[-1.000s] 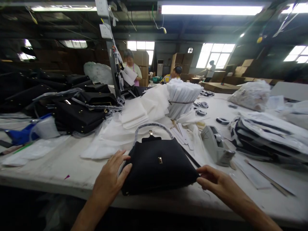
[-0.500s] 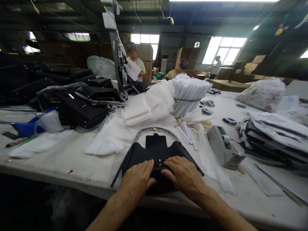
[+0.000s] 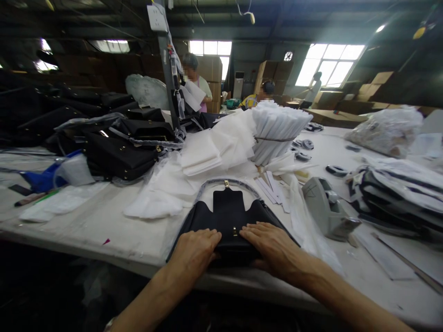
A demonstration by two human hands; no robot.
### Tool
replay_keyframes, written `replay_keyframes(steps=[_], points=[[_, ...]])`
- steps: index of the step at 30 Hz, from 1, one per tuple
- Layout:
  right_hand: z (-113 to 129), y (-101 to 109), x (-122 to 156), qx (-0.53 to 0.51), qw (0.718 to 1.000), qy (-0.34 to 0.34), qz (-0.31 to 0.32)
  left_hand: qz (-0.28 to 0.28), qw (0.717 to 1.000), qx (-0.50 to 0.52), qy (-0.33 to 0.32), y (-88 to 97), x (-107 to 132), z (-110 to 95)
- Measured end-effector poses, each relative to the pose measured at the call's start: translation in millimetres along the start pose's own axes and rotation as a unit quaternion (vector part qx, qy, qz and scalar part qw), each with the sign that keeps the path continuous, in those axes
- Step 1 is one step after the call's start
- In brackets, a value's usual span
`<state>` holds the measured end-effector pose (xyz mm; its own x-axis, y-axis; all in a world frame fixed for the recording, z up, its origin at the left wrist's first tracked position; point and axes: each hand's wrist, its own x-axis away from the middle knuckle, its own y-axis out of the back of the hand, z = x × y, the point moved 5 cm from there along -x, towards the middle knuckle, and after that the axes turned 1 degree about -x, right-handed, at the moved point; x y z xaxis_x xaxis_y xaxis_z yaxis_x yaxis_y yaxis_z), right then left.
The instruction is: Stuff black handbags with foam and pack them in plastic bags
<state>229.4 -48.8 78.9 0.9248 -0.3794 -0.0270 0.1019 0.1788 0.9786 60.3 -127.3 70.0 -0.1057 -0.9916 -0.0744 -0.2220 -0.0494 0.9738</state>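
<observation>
A black handbag [image 3: 200, 216] lies at the table's front edge. Its flap [image 3: 228, 207] is folded back away from me, with a gold fitting [image 3: 226, 183] at the far tip. The wrapped handle [image 3: 206, 184] arches behind it. My left hand [image 3: 196, 248] grips the bag's near edge, fingers on top and thumb mostly hidden at the front. On the other side of the small gold clasp [image 3: 235, 231], my right hand [image 3: 273, 244] holds the same edge, its thumb partly hidden.
White foam sheets [image 3: 204, 152] and a tied bundle of them [image 3: 277, 133] stand behind the bag. Right are a tape dispenser [image 3: 327, 210] and plastic-covered dark items [image 3: 398, 198]. Black bags [image 3: 121, 154] are piled left. Co-workers [image 3: 199, 85] are in the background.
Both thumbs have moved from the bag's upper face down to its front side, and the hands now clasp the edge. The flap lies flatter over the bag. The view has shifted slightly.
</observation>
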Motion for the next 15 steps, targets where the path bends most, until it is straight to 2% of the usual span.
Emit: replay_keyframes(steps=[4,6,9,11,13,15], points=[[-7,0,-16,0.020,0.999,0.030,-0.004,0.021,0.999,-0.031,-0.009,-4.1,-13,8],[-10,-9,-18,0.050,0.997,0.036,-0.042,-0.022,0.997,-0.072,-0.032,-13.0,-11,9],[-12,-27,-9,0.113,0.982,0.059,-0.142,-0.141,0.979,-0.124,-0.078,-29.1,4,8],[-13,-35,-2,0.140,0.968,0.089,-0.188,-0.165,0.972,-0.136,-0.099,-40.9,14,9],[-16,-35,1,0.155,0.963,0.117,-0.188,-0.155,0.970,-0.148,-0.116,-48.6,22,10],[-19,-27,1,0.171,0.964,0.129,-0.156,-0.143,0.969,-0.162,-0.119,-50.4,26,11]])
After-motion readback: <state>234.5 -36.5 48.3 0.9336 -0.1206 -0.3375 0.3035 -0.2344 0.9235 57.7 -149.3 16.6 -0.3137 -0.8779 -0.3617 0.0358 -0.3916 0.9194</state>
